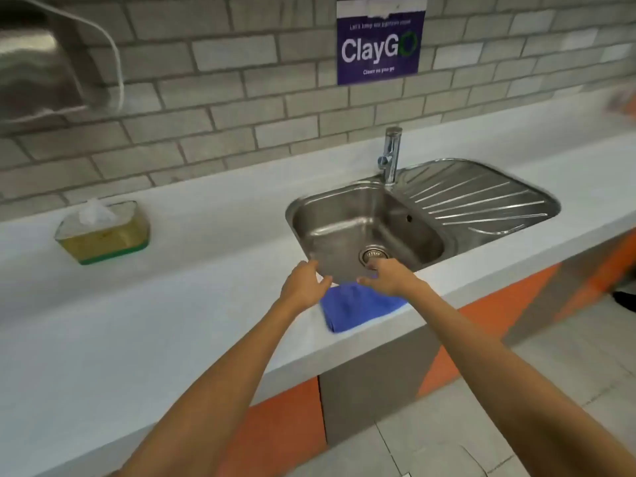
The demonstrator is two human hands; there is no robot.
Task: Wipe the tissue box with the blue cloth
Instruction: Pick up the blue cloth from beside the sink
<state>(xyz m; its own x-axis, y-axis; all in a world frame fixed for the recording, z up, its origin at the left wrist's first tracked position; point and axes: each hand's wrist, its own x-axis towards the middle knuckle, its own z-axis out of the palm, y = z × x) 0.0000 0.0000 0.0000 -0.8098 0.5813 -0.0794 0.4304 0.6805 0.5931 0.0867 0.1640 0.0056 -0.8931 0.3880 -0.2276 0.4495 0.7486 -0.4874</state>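
At the far left, high on the brick wall, hangs a shiny metal dispenser (38,63) with a white cord beside it; it is blurred, so I cannot tell more. Below it, on the pale grey counter (172,304), stands the tissue box (103,232); it is yellowish with a green base, a white tissue sticks up from its top, and it sits near the wall, well apart from both hands.

More to the right, the left hand (303,287) reaches forward over the counter; its fingers are spread loosely and it holds nothing; the fingertips are at the front rim of the sink. Just beside it and partly under both hands lies the blue cloth (358,308), folded, flat on the counter at the front edge, just before the sink; whether the hands touch it, I cannot tell with certainty.

The right hand (389,278) is also open and empty, palm down, its fingers over the cloth's far edge. Behind the hands is the steel sink (344,215) with its drain; the tap (391,154) stands at the back; the ribbed draining board (481,197) extends to the right. On the wall above is a purple sign (380,43) that reads "ClayGo".
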